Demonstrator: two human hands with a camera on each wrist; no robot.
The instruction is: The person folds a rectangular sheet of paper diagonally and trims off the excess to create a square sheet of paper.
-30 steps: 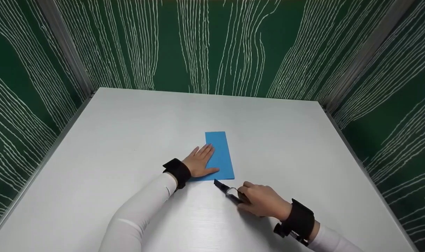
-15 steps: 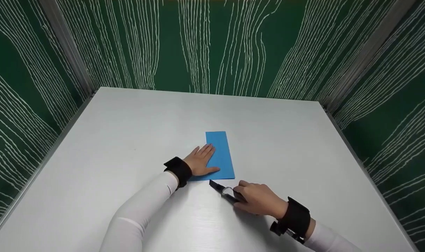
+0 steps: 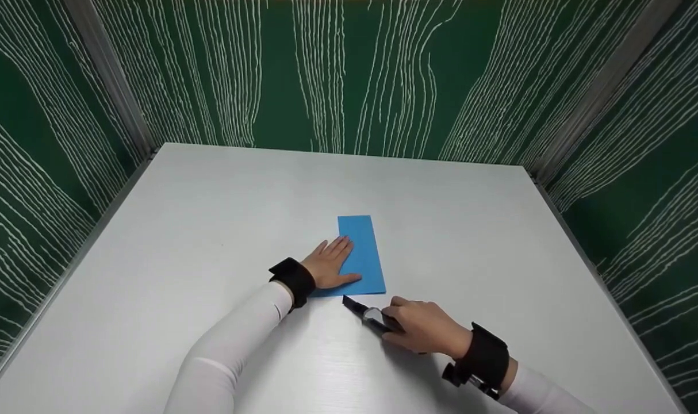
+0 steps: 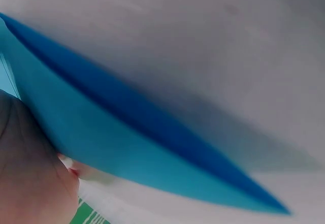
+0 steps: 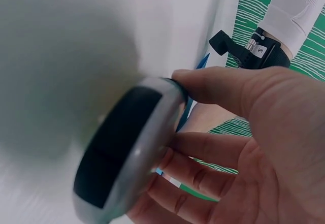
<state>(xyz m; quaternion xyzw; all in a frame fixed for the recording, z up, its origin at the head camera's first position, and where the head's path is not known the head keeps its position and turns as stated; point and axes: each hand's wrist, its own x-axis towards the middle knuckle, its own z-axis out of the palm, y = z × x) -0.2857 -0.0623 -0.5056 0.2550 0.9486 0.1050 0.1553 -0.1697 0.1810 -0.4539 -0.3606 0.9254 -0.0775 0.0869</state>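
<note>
A folded sheet of blue paper (image 3: 363, 259) lies on the white table. My left hand (image 3: 326, 269) rests on its left part with fingers spread. In the left wrist view, two layers of the blue paper (image 4: 117, 132) gape apart along an edge beside the left palm (image 4: 30, 168). My right hand (image 3: 424, 325) grips a black-and-silver hand tool (image 3: 373, 317). Its dark slanted tip lies right at the paper's near edge. In the right wrist view, the tool (image 5: 129, 150) shows a rounded silver end with a dark inset, between the right thumb and fingers (image 5: 203, 168); its kind cannot be made out.
The white table (image 3: 240, 195) is bounded by green walls (image 3: 297, 75) with white wavy lines. Metal posts (image 3: 110, 75) stand in the back corners. Each wrist wears a black strap (image 3: 291, 282).
My right hand has moved slightly left with the tool, its tip shifting along the paper's near edge. The left hand and the paper stay almost in place.
</note>
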